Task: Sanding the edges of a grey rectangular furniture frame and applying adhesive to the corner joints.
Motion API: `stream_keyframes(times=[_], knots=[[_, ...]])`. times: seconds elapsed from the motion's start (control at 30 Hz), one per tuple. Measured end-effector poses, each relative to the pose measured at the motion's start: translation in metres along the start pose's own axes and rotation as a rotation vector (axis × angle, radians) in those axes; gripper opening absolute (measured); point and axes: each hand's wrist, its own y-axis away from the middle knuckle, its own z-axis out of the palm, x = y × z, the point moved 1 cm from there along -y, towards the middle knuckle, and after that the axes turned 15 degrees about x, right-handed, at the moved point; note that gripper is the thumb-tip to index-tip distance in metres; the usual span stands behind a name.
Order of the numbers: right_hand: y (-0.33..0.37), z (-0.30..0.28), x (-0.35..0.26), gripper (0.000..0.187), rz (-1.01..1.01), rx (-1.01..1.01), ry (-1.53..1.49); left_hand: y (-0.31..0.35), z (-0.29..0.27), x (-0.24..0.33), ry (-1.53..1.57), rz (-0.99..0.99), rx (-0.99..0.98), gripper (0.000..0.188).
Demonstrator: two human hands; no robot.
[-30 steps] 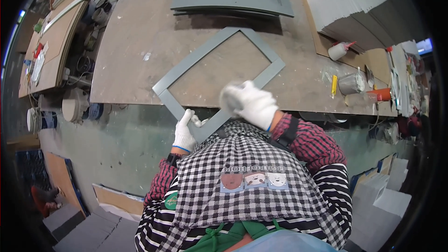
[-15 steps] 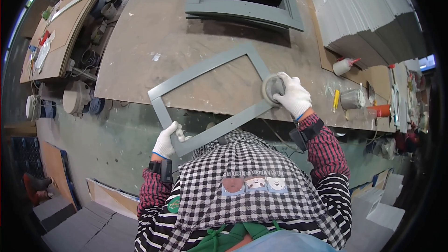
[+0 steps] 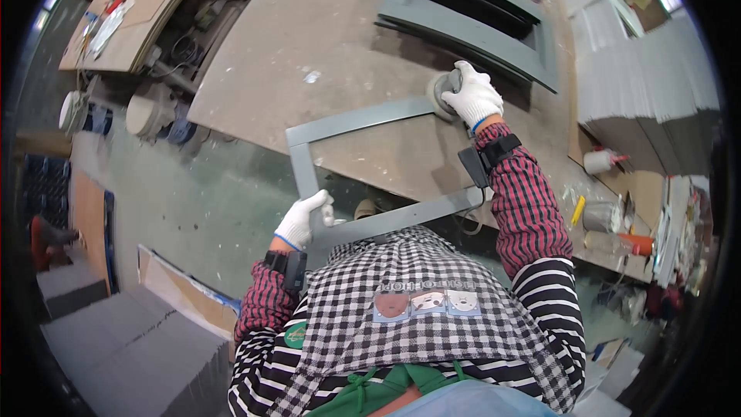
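Observation:
A grey rectangular frame (image 3: 370, 118) lies partly on the brown worktable (image 3: 255, 77), its near side jutting over the edge toward my apron. My left hand (image 3: 305, 220), in a white glove, is closed around the frame's near left corner. My right hand (image 3: 475, 97), also gloved, grips a round sander (image 3: 441, 97) from above. The sander's disc rests at the frame's far right corner, and a dark cord hangs below my right wrist. Hand and sander hide that corner; my forearm covers part of the right side.
Beyond the sander, several grey frames (image 3: 463, 40) are stacked on the table. Pale panels (image 3: 648, 70) stand in a pile at right, near a squeeze bottle (image 3: 598, 161), a yellow cutter (image 3: 577, 210) and a cup (image 3: 600, 216). Buckets (image 3: 147, 112) stand at left; grey panels (image 3: 147, 340) lie lower left.
The sander in my right hand has moved from the frame's right side up to its far right corner. My left hand keeps hold of the frame. The whole view has turned slightly.

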Motion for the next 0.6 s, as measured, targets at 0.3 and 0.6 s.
stream_keyframes(times=[0.3,0.6], knots=[[0.075,0.031,-0.155,0.063,-0.585,-0.148,-0.252,-0.007,0.003,-0.004,-0.021,0.029,-0.064,0.029],[0.093,0.040,-0.210,0.051,-0.744,-0.169,-0.319,-0.001,0.007,-0.004,-0.004,0.051,-0.035,0.032]])
